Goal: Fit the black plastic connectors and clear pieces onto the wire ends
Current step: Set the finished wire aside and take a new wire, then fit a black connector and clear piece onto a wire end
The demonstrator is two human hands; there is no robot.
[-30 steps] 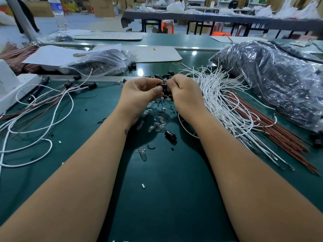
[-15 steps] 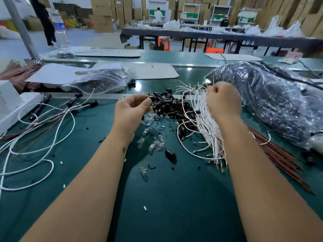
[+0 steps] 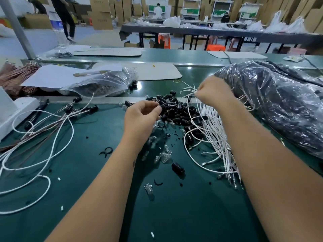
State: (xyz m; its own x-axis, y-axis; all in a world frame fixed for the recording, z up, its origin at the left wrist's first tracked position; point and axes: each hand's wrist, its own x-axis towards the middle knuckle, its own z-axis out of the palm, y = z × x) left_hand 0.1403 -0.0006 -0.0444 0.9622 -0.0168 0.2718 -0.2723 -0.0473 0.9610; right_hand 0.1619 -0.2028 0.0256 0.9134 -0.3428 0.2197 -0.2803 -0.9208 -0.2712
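Our right hand (image 3: 212, 91) pinches one thin white wire (image 3: 187, 93) from the bundle near the green table's (image 3: 87, 172) far edge; our left hand (image 3: 141, 116) grips a small black plastic connector (image 3: 161, 107). Wires are limp: we grip near the tip.

near me: bare green mat (image 3: 174, 215) open, I can pass | ahead: black connectors (image 3: 176, 110) block | right: white wires (image 3: 213, 137), black bag (image 3: 279, 105) | left: finished leads (image 3: 43, 133) sprawl
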